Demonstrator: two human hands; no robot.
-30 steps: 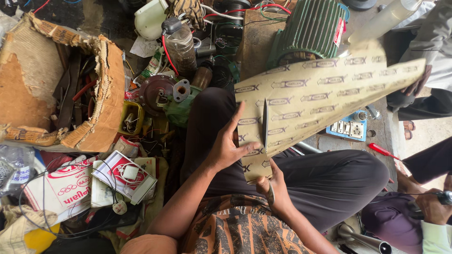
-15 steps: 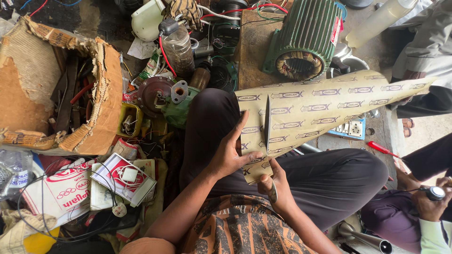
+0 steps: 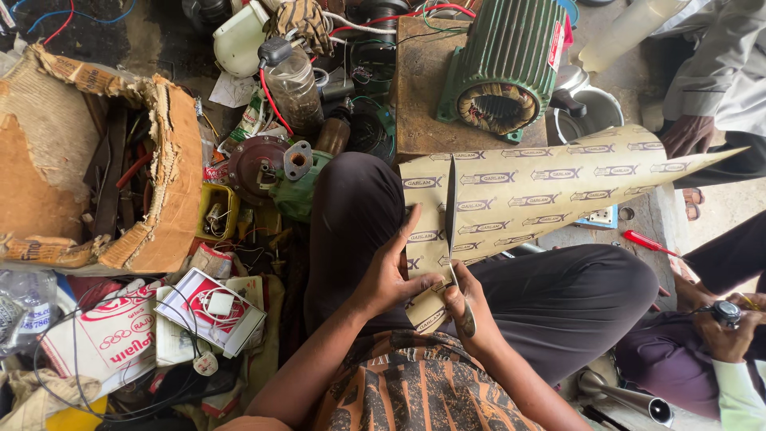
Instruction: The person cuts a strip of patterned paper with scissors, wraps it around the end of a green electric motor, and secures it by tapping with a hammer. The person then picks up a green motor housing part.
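Note:
A long cream sheet of printed insulation paper point(image 3: 550, 187) lies across my lap and stretches to the right. My left hand point(image 3: 388, 271) presses its near left part down against my dark trousers. My right hand point(image 3: 471, 307) is shut on a pair of scissors point(image 3: 455, 239), whose blades stand in a straight cut that runs up through the sheet's left end. The strip left of the cut point(image 3: 423, 191) is still joined at the top edge.
A green electric motor point(image 3: 507, 68) sits on a wooden block ahead. A torn cardboard box point(image 3: 152, 199) of tools is at left, beside pump parts point(image 3: 263, 164), bottles and wires. Other people sit at right; a red screwdriver point(image 3: 648, 243) lies there.
The sheet has swung down and to the right across my lap. The scissors have cut further up through its left end. My left hand stays on the paper.

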